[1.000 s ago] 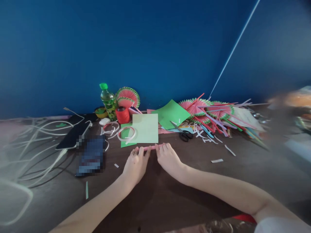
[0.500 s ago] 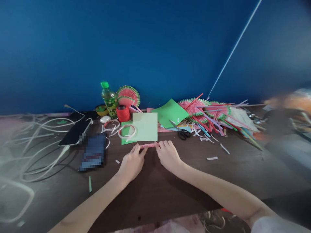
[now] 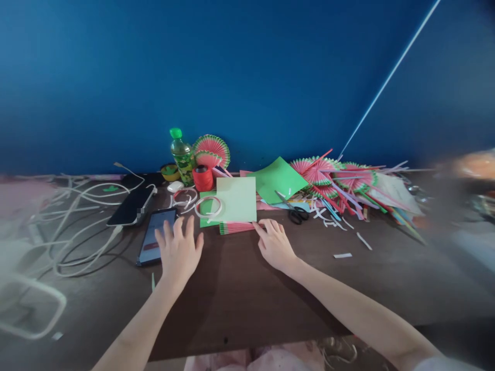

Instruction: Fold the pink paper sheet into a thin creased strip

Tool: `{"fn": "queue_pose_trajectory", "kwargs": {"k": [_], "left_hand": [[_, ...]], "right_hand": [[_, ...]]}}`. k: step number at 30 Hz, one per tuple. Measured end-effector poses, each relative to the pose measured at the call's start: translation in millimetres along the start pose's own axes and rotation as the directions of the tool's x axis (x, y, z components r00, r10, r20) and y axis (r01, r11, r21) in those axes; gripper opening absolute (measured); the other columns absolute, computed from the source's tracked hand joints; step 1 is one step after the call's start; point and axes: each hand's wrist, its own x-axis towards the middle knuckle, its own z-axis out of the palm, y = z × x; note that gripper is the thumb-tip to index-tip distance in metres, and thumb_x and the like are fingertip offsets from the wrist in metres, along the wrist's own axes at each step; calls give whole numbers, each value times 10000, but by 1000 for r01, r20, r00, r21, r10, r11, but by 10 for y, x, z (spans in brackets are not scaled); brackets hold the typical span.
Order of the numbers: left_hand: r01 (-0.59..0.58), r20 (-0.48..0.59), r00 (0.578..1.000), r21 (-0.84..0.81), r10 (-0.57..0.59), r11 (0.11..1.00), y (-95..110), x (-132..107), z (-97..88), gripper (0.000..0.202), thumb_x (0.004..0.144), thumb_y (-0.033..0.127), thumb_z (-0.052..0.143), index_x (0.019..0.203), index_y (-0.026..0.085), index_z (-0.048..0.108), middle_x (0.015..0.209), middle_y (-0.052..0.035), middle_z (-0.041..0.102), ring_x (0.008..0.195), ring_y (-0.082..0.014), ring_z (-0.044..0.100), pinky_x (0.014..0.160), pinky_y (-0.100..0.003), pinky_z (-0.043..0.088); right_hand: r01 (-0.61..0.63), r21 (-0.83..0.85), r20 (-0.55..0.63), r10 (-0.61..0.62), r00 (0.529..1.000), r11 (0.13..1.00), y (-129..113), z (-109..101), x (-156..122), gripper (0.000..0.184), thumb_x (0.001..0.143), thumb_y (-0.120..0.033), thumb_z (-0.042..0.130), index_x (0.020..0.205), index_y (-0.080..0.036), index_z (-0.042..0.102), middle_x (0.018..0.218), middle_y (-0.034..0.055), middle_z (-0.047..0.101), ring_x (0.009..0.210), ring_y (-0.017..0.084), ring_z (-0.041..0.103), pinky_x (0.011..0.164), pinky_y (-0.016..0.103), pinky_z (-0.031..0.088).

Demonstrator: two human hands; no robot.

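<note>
My left hand (image 3: 180,250) has its fingers spread and holds nothing. It hovers at the right edge of a smartphone (image 3: 152,234), which lies face up. At the right end of a narrow pleated paper strip (image 3: 235,228), pink with green tips, the fingers of my right hand (image 3: 275,245) are closed on it. That strip rests on the dark table, along the front edge of a pale green sheet (image 3: 236,198). A roll of white tape (image 3: 220,208) overlaps the sheet's left side.
Black scissors (image 3: 297,215) and a bright green sheet (image 3: 278,180) lie behind my right hand. Pink pleated fans (image 3: 350,178) and paper strips are heaped at right. A green-capped bottle (image 3: 181,159) and red spool (image 3: 203,178) stand at back left. White cables (image 3: 83,221) sprawl leftward.
My left hand has let go of the pleated paper and moved left to the phone, fingers spreading. The paper has fanned slightly wider at its left end. My right hand stays at its right end.
</note>
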Motion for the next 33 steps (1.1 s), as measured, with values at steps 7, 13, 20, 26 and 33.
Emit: {"fn": "queue_pose_trajectory", "kwargs": {"k": [7, 13, 20, 26, 33], "left_hand": [[73, 64, 995, 91, -79, 993, -54, -19, 16, 486, 859, 367, 391, 1281, 132, 447, 1185, -182, 430, 1123, -491, 358, 893, -673, 243], [74, 91, 992, 82, -81, 994, -23, -18, 9, 497, 870, 373, 370, 1304, 135, 418, 1210, -193, 420, 1141, -493, 342, 876, -695, 237], [-38, 129, 991, 34, 34, 999, 193, -62, -33, 465, 863, 337, 389, 1293, 167, 438, 1234, -176, 435, 1187, -482, 314, 905, -678, 242], [6, 87, 996, 2, -6, 1000, 98, -29, -13, 477, 860, 359, 389, 1286, 149, 438, 1216, -190, 439, 1176, -491, 318, 896, -697, 222], [48, 97, 994, -21, -46, 999, -64, 35, 56, 497, 863, 375, 370, 1279, 109, 436, 1170, -202, 456, 1114, -432, 413, 922, -664, 223]], "right_hand": [[-2, 9, 28, 2, 1000, 1000, -6, 7, 11, 444, 787, -99, 405, 1218, -128, 512, 1111, 117, 511, 1024, 234, 408, 857, 365, 347], [0, -7, 35, 0, 999, 1000, -7, 17, 11, 448, 787, -99, 406, 1222, -131, 507, 1112, 121, 508, 1016, 236, 407, 845, 365, 354], [-4, -20, 27, 4, 1000, 1000, -7, 22, 7, 449, 784, -96, 409, 1221, -136, 504, 1103, 116, 502, 1009, 231, 406, 846, 357, 354], [-3, -14, 34, 3, 999, 1000, -10, 10, 12, 439, 792, -98, 405, 1218, -134, 504, 1104, 117, 500, 1010, 232, 406, 843, 359, 358], [-3, 5, 36, 3, 999, 1000, -10, 30, 8, 450, 792, -96, 391, 1227, -135, 498, 1117, 121, 501, 1015, 236, 403, 843, 360, 350]]}}
